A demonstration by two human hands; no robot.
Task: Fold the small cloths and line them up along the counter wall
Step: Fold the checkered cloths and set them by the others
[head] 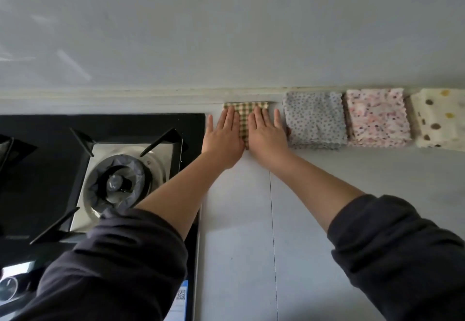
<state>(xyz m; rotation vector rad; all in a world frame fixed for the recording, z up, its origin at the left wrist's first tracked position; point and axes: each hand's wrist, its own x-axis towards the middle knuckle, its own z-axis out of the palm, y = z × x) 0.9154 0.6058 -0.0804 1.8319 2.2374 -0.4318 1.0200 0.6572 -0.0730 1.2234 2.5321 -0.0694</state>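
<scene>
Four folded cloths line the far edge of the table [327, 195] by the wall [226, 31]. The left hand [224, 139] and right hand [266, 139] press flat on the leftmost, checked cloth [245, 109], fingers [230, 119] straight and together. Its long axis runs near-to-far; the right hand is nearer the grey dotted cloth [315, 122].

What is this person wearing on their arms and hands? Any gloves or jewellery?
No gloves: the left hand and right hand are bare, with no ring, watch or bracelet showing. The left sleeve and right sleeve are dark, soft-looking fabric with no visible print, bunched near the elbows, leaving the forearms uncovered.
</scene>
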